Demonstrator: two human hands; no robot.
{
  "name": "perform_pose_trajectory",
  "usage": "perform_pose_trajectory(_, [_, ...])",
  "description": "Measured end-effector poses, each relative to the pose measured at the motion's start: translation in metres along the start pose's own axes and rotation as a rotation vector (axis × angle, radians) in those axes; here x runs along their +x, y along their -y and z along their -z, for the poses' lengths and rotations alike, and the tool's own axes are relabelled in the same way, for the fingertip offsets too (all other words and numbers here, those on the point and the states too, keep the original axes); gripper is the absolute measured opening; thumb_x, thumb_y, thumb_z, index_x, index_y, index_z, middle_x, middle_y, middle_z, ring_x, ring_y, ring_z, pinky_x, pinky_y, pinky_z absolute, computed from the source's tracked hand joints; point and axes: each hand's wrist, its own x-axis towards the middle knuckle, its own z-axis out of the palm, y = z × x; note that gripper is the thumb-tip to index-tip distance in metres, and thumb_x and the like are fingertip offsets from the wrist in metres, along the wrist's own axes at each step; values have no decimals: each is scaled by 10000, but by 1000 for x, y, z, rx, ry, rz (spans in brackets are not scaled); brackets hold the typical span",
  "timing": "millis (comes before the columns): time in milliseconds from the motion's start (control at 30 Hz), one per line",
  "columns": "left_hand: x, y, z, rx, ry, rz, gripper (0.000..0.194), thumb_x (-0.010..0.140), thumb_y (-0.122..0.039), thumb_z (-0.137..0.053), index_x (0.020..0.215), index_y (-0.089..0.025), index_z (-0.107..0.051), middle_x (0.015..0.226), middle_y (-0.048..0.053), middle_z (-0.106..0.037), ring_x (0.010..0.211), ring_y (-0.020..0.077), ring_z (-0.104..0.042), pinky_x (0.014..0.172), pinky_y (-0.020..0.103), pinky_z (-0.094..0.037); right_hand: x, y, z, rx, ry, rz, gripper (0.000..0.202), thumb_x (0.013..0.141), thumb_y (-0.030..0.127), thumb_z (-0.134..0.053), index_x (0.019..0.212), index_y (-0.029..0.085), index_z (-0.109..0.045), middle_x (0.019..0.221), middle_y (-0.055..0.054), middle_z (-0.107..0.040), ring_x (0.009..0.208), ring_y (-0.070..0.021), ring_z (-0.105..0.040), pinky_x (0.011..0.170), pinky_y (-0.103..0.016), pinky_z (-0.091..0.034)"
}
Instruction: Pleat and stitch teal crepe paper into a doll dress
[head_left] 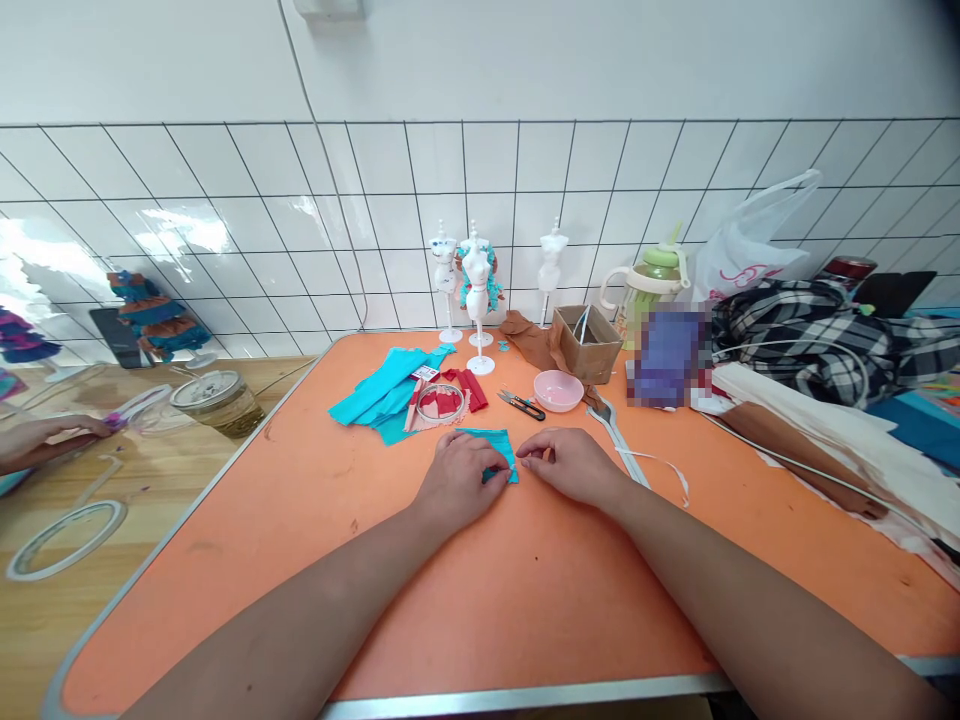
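A small turquoise cloth piece (501, 440) lies on the orange table in front of me. My left hand (463, 472) rests over its left part, thumb and fingers closed on the near edge. Just right of the cloth, my right hand (568, 463) has thumb and forefinger pinched together; anything between them is too small to make out. Beyond the hands are black-handled thread snips (523, 405), a pink bowl (559, 391) and a roll of tape (441, 402) on red cloth scraps (471, 388). More turquoise cloth (382, 395) is piled to the left.
White mini dress forms (477, 285) stand by the tiled wall. A cardboard box (592, 345), a green-lidded jug (651, 285) and cloth strips (787, 450) are at the right. On the wooden table at left, another person's hand (52, 440) is near a glass jar (217, 403).
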Motion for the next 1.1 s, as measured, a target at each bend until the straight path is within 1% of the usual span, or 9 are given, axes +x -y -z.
perform_pose_trajectory(133, [0, 0, 0, -7, -17, 16, 142, 836, -268, -560, 782, -238, -688, 822, 12, -700, 836, 184, -577, 891, 389, -351, -1, 2, -2, -20, 22, 53, 234, 799, 253, -542, 908, 275, -747, 850, 12, -709, 692, -129, -584, 622, -238, -412])
perform_pose_trajectory(233, [0, 1, 1, -13, -16, 19, 144, 838, -270, -558, 783, -243, -689, 812, 2, -701, 829, 181, -580, 892, 391, -347, -2, 3, -4, -9, -22, 71, 246, 811, 256, -538, 942, 284, -744, 879, 11, -716, 747, -137, -603, 658, -240, -425])
perform_pose_trajectory(300, [1, 1, 1, -16, -11, 21, 148, 838, -272, -557, 781, -244, -690, 812, 0, -702, 828, 180, -582, 898, 395, -342, -2, 3, -5, 3, -34, 56, 246, 810, 260, -542, 952, 288, -741, 912, 13, -719, 767, -137, -610, 670, -240, -432])
perform_pose_trajectory(367, [1, 1, 0, -16, -9, 26, 152, 839, -274, -555, 782, -244, -693, 817, 3, -705, 834, 180, -586, 908, 400, -336, -2, 3, -5, 5, -10, 26, 237, 805, 267, -549, 941, 291, -742, 923, 17, -720, 756, -135, -612, 654, -239, -432])
perform_pose_trajectory(500, [1, 1, 0, -17, -8, 36, 145, 835, -295, -568, 794, -251, -699, 825, 6, -705, 852, 183, -590, 925, 406, -325, -2, 5, -7, -26, 42, -5, 207, 792, 285, -563, 892, 297, -744, 849, 30, -717, 699, -130, -598, 600, -234, -405])
perform_pose_trajectory(633, [1, 1, 0, -21, 1, 37, 147, 836, -309, -570, 787, -251, -697, 814, 4, -705, 844, 184, -589, 920, 409, -321, -1, 5, -6, -11, 18, -21, 195, 783, 274, -559, 888, 273, -723, 795, 29, -698, 676, -123, -584, 583, -227, -390])
perform_pose_trajectory(767, [0, 1, 1, -22, 0, 39, 148, 836, -323, -576, 781, -255, -695, 807, -6, -704, 827, 176, -588, 905, 400, -327, -1, 4, -4, 41, -36, -22, 170, 757, 261, -581, 874, 236, -702, 821, 13, -674, 660, -114, -561, 610, -227, -410])
perform_pose_trajectory(900, [0, 1, 0, -14, -8, 41, 150, 835, -324, -577, 777, -253, -696, 804, -5, -702, 833, 173, -587, 910, 397, -327, -1, 8, -5, 0, -13, 23, 139, 749, 236, -593, 821, 242, -712, 815, 13, -647, 678, -113, -558, 635, -232, -401])
perform_pose_trajectory(1100, [0, 1, 1, -16, 9, 41, 157, 826, -349, -587, 772, -255, -700, 797, 12, -702, 833, 194, -580, 918, 426, -311, 2, 7, -10, -96, 20, 13, 127, 758, 228, -571, 783, 222, -696, 812, 1, -643, 684, -115, -555, 615, -229, -374])
